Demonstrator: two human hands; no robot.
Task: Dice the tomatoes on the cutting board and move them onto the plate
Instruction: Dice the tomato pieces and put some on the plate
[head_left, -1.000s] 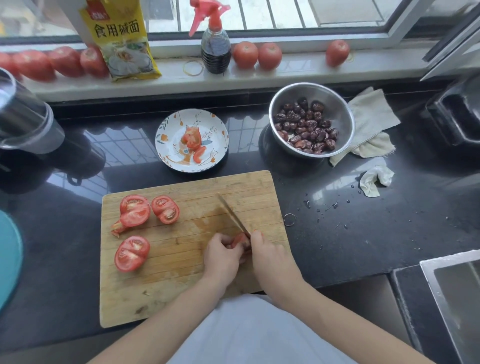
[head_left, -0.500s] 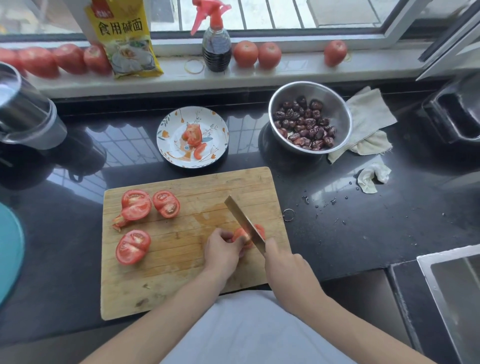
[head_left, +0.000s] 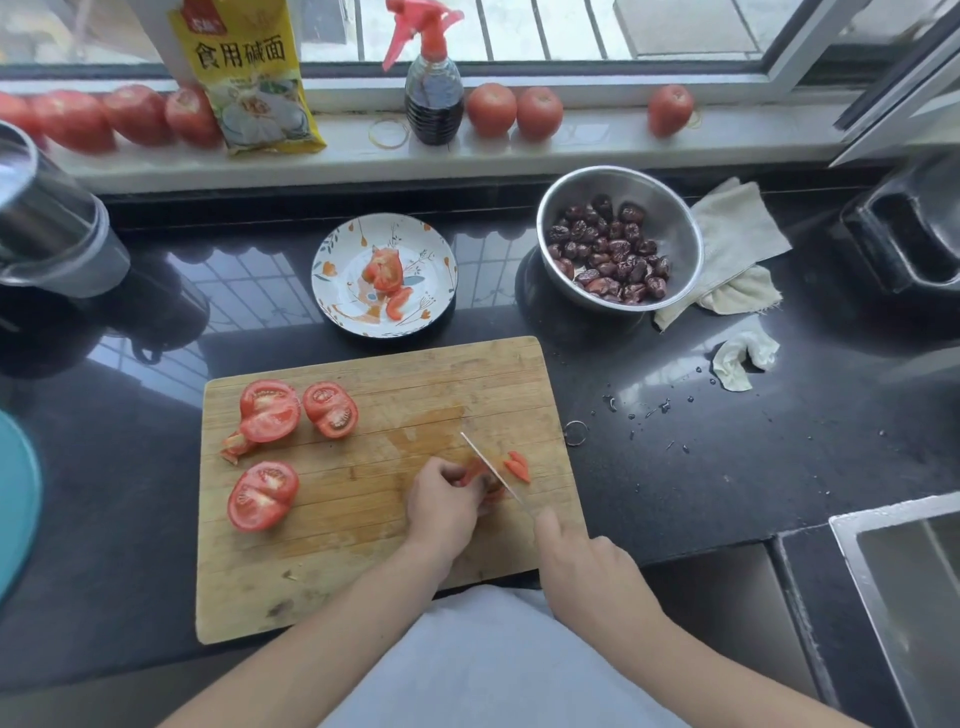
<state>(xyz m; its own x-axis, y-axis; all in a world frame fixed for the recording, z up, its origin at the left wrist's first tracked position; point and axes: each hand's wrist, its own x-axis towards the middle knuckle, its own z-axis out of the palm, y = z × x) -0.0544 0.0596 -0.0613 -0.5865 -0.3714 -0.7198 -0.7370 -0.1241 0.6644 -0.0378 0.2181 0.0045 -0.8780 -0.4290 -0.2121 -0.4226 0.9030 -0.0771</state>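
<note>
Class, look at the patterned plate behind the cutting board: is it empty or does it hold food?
Holds food: a few tomato pieces lie on the plate.

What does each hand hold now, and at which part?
The right hand holds the knife by its handle, hidden inside the grip. The left hand holds the tomato piece being cut, fingers curled over its top.

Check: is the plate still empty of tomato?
No, the plate already holds a few cut tomato pieces near its middle, while the tomato halves remain on the cutting board.
</note>
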